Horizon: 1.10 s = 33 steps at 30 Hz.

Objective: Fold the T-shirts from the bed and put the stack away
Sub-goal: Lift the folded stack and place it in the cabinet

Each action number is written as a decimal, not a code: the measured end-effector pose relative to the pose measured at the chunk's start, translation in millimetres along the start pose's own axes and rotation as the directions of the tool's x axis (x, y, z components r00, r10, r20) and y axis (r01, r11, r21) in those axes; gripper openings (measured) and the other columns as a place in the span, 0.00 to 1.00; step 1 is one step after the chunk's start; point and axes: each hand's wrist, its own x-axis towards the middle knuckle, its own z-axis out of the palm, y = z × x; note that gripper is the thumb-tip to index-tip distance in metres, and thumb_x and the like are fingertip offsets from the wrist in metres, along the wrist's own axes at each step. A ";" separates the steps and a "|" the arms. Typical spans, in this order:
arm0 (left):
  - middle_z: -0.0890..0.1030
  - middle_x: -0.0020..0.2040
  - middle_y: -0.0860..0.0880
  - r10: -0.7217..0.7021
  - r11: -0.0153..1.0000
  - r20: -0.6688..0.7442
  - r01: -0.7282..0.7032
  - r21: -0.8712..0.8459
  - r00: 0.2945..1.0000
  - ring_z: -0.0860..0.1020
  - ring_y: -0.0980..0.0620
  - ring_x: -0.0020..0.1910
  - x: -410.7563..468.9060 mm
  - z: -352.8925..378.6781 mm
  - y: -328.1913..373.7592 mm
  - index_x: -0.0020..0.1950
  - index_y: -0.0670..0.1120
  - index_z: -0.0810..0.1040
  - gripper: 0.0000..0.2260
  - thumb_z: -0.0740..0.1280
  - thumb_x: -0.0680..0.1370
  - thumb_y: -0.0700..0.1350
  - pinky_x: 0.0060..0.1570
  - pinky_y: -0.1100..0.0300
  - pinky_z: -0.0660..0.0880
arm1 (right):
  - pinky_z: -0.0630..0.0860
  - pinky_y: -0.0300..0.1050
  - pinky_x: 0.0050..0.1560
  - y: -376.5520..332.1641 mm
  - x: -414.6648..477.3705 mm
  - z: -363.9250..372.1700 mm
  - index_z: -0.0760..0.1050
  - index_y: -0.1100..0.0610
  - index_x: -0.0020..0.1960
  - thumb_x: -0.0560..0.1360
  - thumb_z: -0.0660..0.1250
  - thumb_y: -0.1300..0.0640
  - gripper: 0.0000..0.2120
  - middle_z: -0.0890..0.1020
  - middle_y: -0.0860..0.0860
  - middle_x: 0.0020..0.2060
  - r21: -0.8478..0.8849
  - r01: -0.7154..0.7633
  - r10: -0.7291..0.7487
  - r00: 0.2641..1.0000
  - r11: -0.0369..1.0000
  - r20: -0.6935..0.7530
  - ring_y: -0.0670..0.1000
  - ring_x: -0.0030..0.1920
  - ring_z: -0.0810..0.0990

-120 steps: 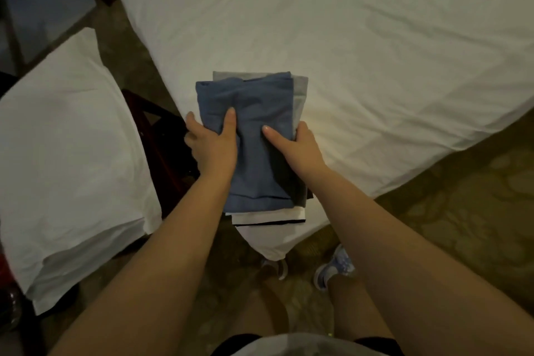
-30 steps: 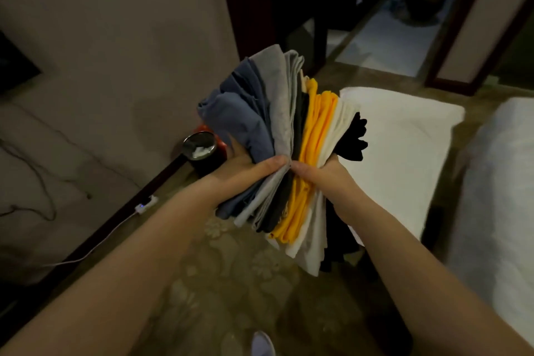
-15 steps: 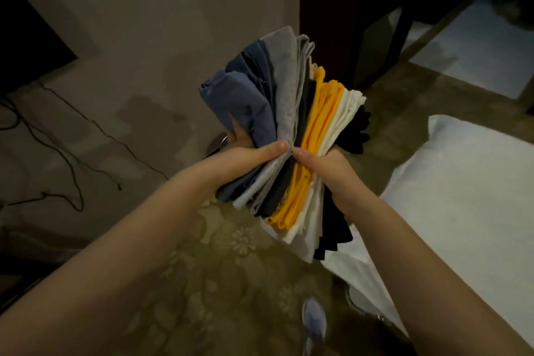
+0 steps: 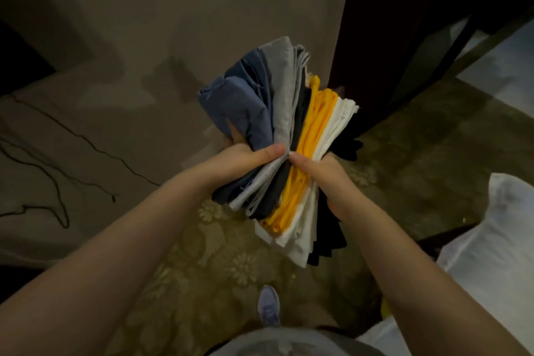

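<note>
At far left I see loose cables [image 4: 57, 153] by the wall. My left hand [image 4: 239, 162] grips the blue side of the stack of folded T-shirts [image 4: 315, 124], held on edge in mid-air above the patterned carpet [image 4: 219, 269]. My right hand [image 4: 323, 176] clamps its white-and-black side. A white pillow [image 4: 497, 240] lies far right.

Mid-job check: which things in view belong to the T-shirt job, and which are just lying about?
In the job: the fanned stack of folded blue, grey, black, yellow and white T-shirts, gripped between the left hand and the right hand.
Lying about: the white fabric pillow at right; the thin black cables at left; the patterned olive carpet underfoot.
</note>
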 end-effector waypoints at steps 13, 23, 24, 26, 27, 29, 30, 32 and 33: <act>0.63 0.70 0.47 -0.039 0.996 -0.058 0.044 0.083 0.998 0.63 0.52 0.69 147.1 -15.2 79.7 0.75 0.43 0.54 0.43 0.54 0.70 0.71 0.58 0.66 0.58 | 0.75 0.54 0.60 -75.7 144.7 -68.4 0.62 0.52 0.70 0.40 0.77 0.29 0.64 0.77 0.50 0.61 -0.068 -0.043 0.049 0.995 0.997 0.086 0.53 0.58 0.78; 0.62 0.74 0.42 -0.308 0.951 -0.278 0.297 -0.080 0.910 0.63 0.40 0.71 273.2 36.9 165.4 0.76 0.43 0.52 0.68 0.56 0.47 0.84 0.69 0.44 0.61 | 0.74 0.48 0.57 -156.4 262.8 -191.8 0.62 0.56 0.69 0.50 0.77 0.33 0.55 0.75 0.50 0.61 -0.260 -0.060 0.123 0.964 0.964 0.236 0.52 0.58 0.76; 0.60 0.75 0.42 -0.308 0.951 -0.281 0.290 -0.106 0.909 0.61 0.40 0.72 280.4 41.9 175.0 0.77 0.43 0.50 0.67 0.57 0.49 0.83 0.70 0.43 0.60 | 0.74 0.48 0.57 -162.4 268.9 -200.8 0.62 0.56 0.69 0.51 0.77 0.34 0.54 0.74 0.49 0.61 -0.270 -0.065 0.135 0.959 0.961 0.250 0.51 0.58 0.75; 0.56 0.76 0.44 -0.296 0.954 -0.285 0.266 -0.140 0.912 0.58 0.42 0.74 296.9 51.0 196.1 0.77 0.42 0.45 0.63 0.62 0.56 0.79 0.71 0.47 0.58 | 0.72 0.45 0.55 -171.5 284.7 -221.3 0.60 0.57 0.68 0.62 0.76 0.42 0.43 0.73 0.49 0.58 -0.304 -0.070 0.154 0.952 0.950 0.263 0.50 0.56 0.74; 0.56 0.76 0.44 -0.305 0.950 -0.273 0.270 -0.156 0.913 0.59 0.43 0.73 306.1 54.4 205.6 0.76 0.41 0.41 0.63 0.63 0.57 0.78 0.71 0.49 0.59 | 0.72 0.45 0.55 -173.8 292.1 -231.8 0.60 0.57 0.68 0.65 0.75 0.44 0.40 0.73 0.49 0.57 -0.305 -0.082 0.162 0.956 0.949 0.246 0.50 0.56 0.74; 0.55 0.77 0.44 -0.294 0.950 -0.261 0.251 -0.184 0.919 0.60 0.45 0.73 329.8 64.7 217.3 0.76 0.41 0.36 0.61 0.66 0.60 0.73 0.71 0.53 0.60 | 0.73 0.46 0.57 -178.4 305.0 -253.1 0.61 0.58 0.68 0.61 0.77 0.42 0.45 0.74 0.50 0.60 -0.294 -0.079 0.153 0.959 0.952 0.238 0.51 0.58 0.75; 0.53 0.77 0.45 -0.288 0.950 -0.262 0.240 -0.201 0.921 0.59 0.45 0.74 337.7 70.6 225.7 0.75 0.41 0.36 0.60 0.67 0.63 0.72 0.71 0.54 0.59 | 0.73 0.48 0.59 -180.5 310.7 -262.7 0.61 0.58 0.69 0.57 0.79 0.40 0.49 0.75 0.51 0.61 -0.291 -0.078 0.152 0.959 0.954 0.241 0.51 0.58 0.76; 0.53 0.77 0.45 -0.313 0.938 -0.288 0.247 -0.244 0.905 0.58 0.45 0.74 355.1 85.5 241.9 0.76 0.41 0.37 0.65 0.65 0.56 0.76 0.71 0.53 0.58 | 0.74 0.49 0.60 -190.0 322.3 -286.5 0.60 0.58 0.70 0.55 0.79 0.39 0.52 0.75 0.52 0.62 -0.299 -0.087 0.166 0.954 0.950 0.250 0.52 0.59 0.76; 0.55 0.77 0.46 -0.334 0.931 -0.307 0.262 -0.255 0.891 0.59 0.45 0.74 364.7 94.7 248.1 0.76 0.41 0.38 0.68 0.64 0.51 0.78 0.71 0.52 0.59 | 0.73 0.49 0.60 -193.6 330.6 -299.7 0.59 0.58 0.70 0.58 0.78 0.41 0.50 0.74 0.52 0.62 -0.304 -0.094 0.179 0.947 0.948 0.267 0.52 0.59 0.75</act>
